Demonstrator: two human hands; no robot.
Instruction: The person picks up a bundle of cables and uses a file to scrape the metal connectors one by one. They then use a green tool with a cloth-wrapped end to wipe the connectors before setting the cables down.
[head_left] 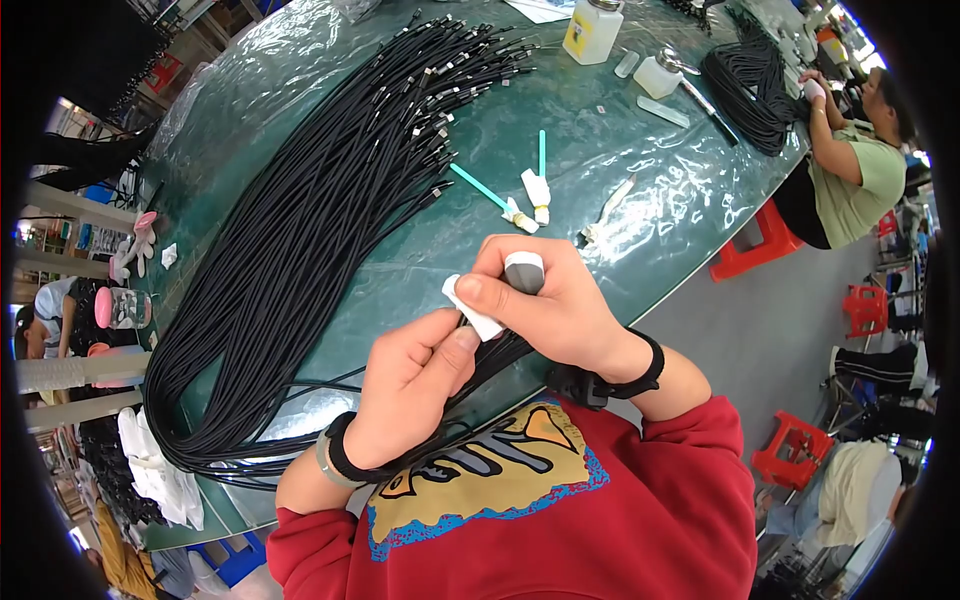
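My right hand (560, 305) is closed, its thumb pressing a folded white cloth (480, 318). A grey piece with a white rim (524, 273) sticks up between its fingers; its kind is unclear. Beside it, my left hand (405, 385) pinches at the cloth's lower edge, where a bit of black cable shows; the fingertips mostly hide it. More black cables (497, 360) pass beneath my hands. To the left lies a long bent bundle of black cables (300, 210), with light metal plugs at its far end.
Two turquoise sticks with white cloth tips (537, 188) and a crumpled white scrap (608, 215) lie ahead on the green table (690, 220). Farther back are a bottle (592, 32), a small jar (658, 75), a pen (708, 112) and coiled cable (748, 90). A co-worker (850, 160) sits right, near red stools (757, 243).
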